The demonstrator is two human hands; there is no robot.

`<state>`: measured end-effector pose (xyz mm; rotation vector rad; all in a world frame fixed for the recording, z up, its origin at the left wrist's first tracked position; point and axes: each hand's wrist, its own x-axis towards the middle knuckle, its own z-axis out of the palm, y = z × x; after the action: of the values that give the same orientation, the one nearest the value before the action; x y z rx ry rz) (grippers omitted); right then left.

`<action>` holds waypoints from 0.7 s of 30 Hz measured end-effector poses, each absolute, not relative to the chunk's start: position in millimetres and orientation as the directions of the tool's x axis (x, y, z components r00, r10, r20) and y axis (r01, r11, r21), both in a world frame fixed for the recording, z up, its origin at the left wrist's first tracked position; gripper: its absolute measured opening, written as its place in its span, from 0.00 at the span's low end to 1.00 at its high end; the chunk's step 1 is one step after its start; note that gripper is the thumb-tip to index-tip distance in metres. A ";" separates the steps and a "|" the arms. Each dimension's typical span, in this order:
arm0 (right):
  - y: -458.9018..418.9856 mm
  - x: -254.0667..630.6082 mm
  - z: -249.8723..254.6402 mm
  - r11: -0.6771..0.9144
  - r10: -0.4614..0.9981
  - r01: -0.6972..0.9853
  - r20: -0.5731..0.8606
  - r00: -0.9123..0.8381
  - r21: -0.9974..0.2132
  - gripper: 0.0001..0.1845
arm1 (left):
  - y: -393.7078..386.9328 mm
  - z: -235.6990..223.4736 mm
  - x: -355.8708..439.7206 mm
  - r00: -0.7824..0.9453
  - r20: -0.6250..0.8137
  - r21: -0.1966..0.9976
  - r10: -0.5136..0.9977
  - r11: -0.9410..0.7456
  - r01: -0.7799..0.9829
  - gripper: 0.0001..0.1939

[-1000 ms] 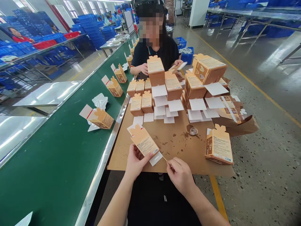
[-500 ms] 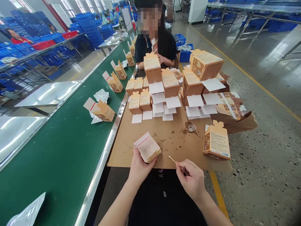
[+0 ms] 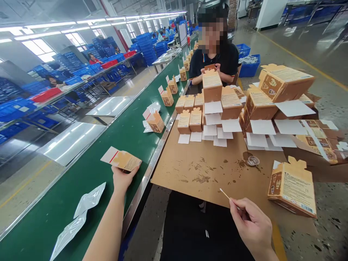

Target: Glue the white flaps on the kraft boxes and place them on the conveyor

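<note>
My left hand (image 3: 122,179) is closed on a small brown cardboard box (image 3: 126,160), its white flap with a red line pointing left, over the green conveyor belt (image 3: 136,141). Whether the box touches the belt I cannot tell. My right hand (image 3: 251,219) pinches a cotton swab (image 3: 224,193), its tip pointing up and left near the front edge of the cardboard-covered table (image 3: 185,170). Beyond the swab, a small clear dish (image 3: 253,161) rests among wet spots. To the right stands a larger brown box (image 3: 293,186) with a scalloped top.
Clear plastic pouches (image 3: 89,199) lie on the belt near my left forearm. Farther along stand several open boxes (image 3: 156,121). Stacked boxes with white flaps (image 3: 231,103) fill the table's back. A co-worker (image 3: 214,58) sits behind them, holding a brown piece. A metal rail (image 3: 163,145) edges the belt.
My left hand has carried the small box from above the table leftward over the belt. My right hand still pinches the swab. The view has turned left.
</note>
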<state>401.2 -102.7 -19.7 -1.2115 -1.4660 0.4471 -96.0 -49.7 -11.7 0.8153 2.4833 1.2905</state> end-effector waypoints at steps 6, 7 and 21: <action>-94.7 394.4 -12.9 0.423 0.842 0.412 0.518 0.150 -0.807 0.14 | -32.1 -9.5 -86.1 -0.817 0.000 0.813 0.576 0.476 0.335 0.44; -94.7 395.4 -12.2 0.413 0.845 0.411 0.510 0.159 -0.813 0.15 | -31.7 -10.5 -86.6 -0.814 -0.004 0.831 0.581 0.455 0.320 0.45; -97.5 420.5 3.8 0.430 0.819 0.521 0.561 0.118 -0.737 0.10 | 115.5 14.3 40.0 -0.546 0.121 0.924 0.829 0.106 0.366 0.21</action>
<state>420.5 -97.5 3.8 -1.2256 -1.5438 0.3271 40.0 115.5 14.3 1.1633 1.9591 1.4343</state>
